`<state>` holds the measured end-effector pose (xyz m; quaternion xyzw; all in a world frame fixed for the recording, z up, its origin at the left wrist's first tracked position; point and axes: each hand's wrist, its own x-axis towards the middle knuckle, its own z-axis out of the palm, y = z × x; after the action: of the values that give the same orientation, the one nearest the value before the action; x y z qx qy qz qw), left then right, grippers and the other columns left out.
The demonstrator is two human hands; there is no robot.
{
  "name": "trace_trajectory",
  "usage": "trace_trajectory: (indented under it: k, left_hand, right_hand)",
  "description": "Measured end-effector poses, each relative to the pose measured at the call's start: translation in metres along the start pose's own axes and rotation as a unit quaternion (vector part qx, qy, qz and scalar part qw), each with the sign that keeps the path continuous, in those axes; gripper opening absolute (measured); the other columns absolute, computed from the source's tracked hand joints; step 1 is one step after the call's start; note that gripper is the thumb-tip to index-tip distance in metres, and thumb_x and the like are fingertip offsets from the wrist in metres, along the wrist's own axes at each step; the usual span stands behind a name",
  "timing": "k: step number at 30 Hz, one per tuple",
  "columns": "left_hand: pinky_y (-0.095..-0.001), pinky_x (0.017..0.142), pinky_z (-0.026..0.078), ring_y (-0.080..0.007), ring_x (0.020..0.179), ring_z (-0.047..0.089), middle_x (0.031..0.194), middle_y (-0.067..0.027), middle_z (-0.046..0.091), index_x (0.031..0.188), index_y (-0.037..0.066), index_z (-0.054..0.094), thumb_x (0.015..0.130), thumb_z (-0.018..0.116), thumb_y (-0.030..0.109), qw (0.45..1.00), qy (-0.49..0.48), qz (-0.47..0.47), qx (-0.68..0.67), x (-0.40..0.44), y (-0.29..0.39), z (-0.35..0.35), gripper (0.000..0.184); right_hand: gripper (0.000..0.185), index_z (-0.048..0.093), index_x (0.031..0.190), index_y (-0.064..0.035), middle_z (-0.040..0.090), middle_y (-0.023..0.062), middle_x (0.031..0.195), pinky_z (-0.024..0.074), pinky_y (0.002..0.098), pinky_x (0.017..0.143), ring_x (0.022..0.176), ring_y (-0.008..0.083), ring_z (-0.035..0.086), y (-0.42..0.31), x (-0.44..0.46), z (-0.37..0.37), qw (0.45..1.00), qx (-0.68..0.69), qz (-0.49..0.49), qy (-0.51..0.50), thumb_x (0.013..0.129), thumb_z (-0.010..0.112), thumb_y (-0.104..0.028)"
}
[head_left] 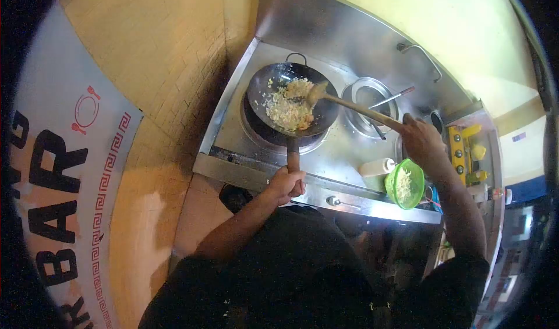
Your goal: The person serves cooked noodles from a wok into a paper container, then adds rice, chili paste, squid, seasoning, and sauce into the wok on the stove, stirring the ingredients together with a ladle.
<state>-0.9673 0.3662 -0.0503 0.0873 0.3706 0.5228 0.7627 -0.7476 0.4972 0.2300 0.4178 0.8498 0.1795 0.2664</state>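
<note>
A dark wok (262,84) sits over the round burner, with fried rice (286,109) spread across its bottom. Wrapped round the wok's wooden handle (293,147) is my left hand (285,185), closed. My right hand (422,140) grips the long handle of a ladle (361,109), whose head lies in the wok against the rice. Below my right forearm stands a green basket (420,185) holding pale shredded food (404,182). Next to it a white squeeze bottle (377,166) lies on its side.
Right of the wok, a metal pot (348,91) has a long-handled utensil (393,96) across it. A tap (422,55) juts from the steel backsplash (332,20). A yellow rack (460,151) and several bottles stand far right. The steel counter's front edge (244,175) runs before me.
</note>
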Motion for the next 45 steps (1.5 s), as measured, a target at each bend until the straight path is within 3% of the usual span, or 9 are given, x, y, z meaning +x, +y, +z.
trace_trajectory:
  k: [12, 17, 21, 25, 29, 30, 33, 34, 45]
  left_hand:
    - [-0.0317, 0.049, 0.049, -0.0188, 0.058, 0.055, 0.075, -0.0077, 0.052, 0.095, 0.002, 0.045, 0.080, 0.063, 0.002, 0.998, -0.026, -0.007, -0.065, 0.014, -0.008, -0.054, 0.023]
    - [-0.0331, 0.049, 0.049, -0.0186, 0.055, 0.055, 0.071, -0.0064, 0.053, 0.096, 0.002, 0.047, 0.081, 0.063, 0.003, 1.000, -0.017, -0.001, -0.020, 0.019, 0.001, -0.061, 0.022]
    - [-0.0329, 0.048, 0.049, -0.0180, 0.053, 0.054, 0.071, -0.0063, 0.053, 0.098, 0.002, 0.047, 0.081, 0.063, 0.005, 1.000, -0.002, -0.016, 0.015, 0.024, -0.006, -0.066, 0.023]
    - [-0.0324, 0.046, 0.049, -0.0172, 0.053, 0.054, 0.071, -0.0064, 0.053, 0.098, 0.002, 0.046, 0.081, 0.063, 0.006, 1.000, -0.009, 0.002, 0.020, 0.028, -0.004, -0.074, 0.024]
    - [-0.0327, 0.045, 0.048, -0.0166, 0.053, 0.055, 0.069, -0.0062, 0.052, 0.097, 0.003, 0.046, 0.082, 0.063, 0.006, 1.000, 0.010, 0.001, 0.009, 0.026, -0.010, -0.069, 0.022]
    - [-0.0328, 0.044, 0.048, -0.0166, 0.052, 0.055, 0.069, -0.0059, 0.052, 0.095, 0.003, 0.047, 0.082, 0.063, 0.006, 1.000, 0.004, -0.003, 0.022, 0.026, -0.009, -0.069, 0.021]
    - [-0.0329, 0.044, 0.048, -0.0165, 0.051, 0.054, 0.067, -0.0053, 0.052, 0.092, 0.003, 0.048, 0.083, 0.063, 0.007, 0.999, -0.008, -0.002, 0.047, 0.026, -0.005, -0.073, 0.018]
    - [-0.0330, 0.044, 0.048, -0.0164, 0.051, 0.054, 0.067, -0.0050, 0.052, 0.090, 0.003, 0.048, 0.083, 0.063, 0.007, 0.999, -0.009, 0.004, 0.048, 0.025, -0.006, -0.072, 0.017]
    - [-0.0346, 0.048, 0.050, -0.0181, 0.052, 0.056, 0.064, -0.0047, 0.053, 0.089, 0.005, 0.052, 0.084, 0.060, 0.010, 0.993, 0.011, -0.024, 0.117, -0.007, 0.011, 0.002, 0.011]
  right_hand:
    - [0.047, 0.041, 0.133, -0.0070, 0.060, 0.0320, 0.093, 0.0448, 0.0511, 0.079, 0.086, 0.0475, 0.059, -0.092, 0.097, 0.145, 0.878, 0.461, 0.106, 0.072, 0.087, 0.049, -0.013]
    - [0.044, 0.042, 0.137, -0.0115, 0.047, 0.0009, 0.057, 0.0385, 0.0269, 0.040, 0.043, 0.0095, 0.044, -0.093, 0.056, 0.119, 0.723, 0.671, 0.103, -0.129, 0.095, 0.048, -0.026]
    - [0.042, 0.043, 0.136, -0.0125, 0.044, -0.0018, 0.055, 0.0359, 0.0266, 0.036, 0.041, 0.0085, 0.043, -0.116, 0.072, 0.106, 0.768, 0.633, 0.071, -0.061, 0.097, 0.043, -0.028]
    - [0.038, 0.046, 0.131, -0.0091, 0.042, -0.0030, 0.055, 0.0393, 0.0253, 0.036, 0.041, 0.0071, 0.046, -0.093, 0.030, 0.086, 0.579, 0.787, 0.113, -0.181, 0.096, 0.045, -0.024]
    - [0.038, 0.044, 0.130, -0.0077, 0.062, 0.0216, 0.073, 0.0492, 0.0425, 0.047, 0.059, 0.0306, 0.063, -0.125, 0.083, 0.155, 0.914, 0.399, 0.004, 0.077, 0.096, 0.039, -0.024]
    - [0.032, 0.048, 0.122, -0.0045, 0.061, 0.0291, 0.086, 0.0491, 0.0527, 0.065, 0.077, 0.0457, 0.061, -0.118, 0.084, 0.140, 0.886, 0.463, 0.016, 0.034, 0.095, 0.038, -0.021]
    - [0.031, 0.049, 0.118, -0.0025, 0.062, 0.0287, 0.086, 0.0475, 0.0550, 0.071, 0.081, 0.0489, 0.059, -0.112, 0.069, 0.070, 0.793, 0.584, 0.134, -0.109, 0.095, 0.038, -0.020]
    - [0.034, 0.045, 0.124, -0.0024, 0.062, 0.0282, 0.081, 0.0500, 0.0531, 0.065, 0.072, 0.0451, 0.062, -0.116, 0.095, 0.137, 0.877, 0.457, 0.015, 0.146, 0.094, 0.037, -0.018]
    - [0.053, 0.029, 0.139, -0.0049, 0.062, 0.0249, 0.079, 0.0511, 0.0498, 0.061, 0.069, 0.0388, 0.063, -0.104, 0.025, 0.097, 0.960, 0.275, 0.021, -0.046, 0.090, 0.044, -0.014]
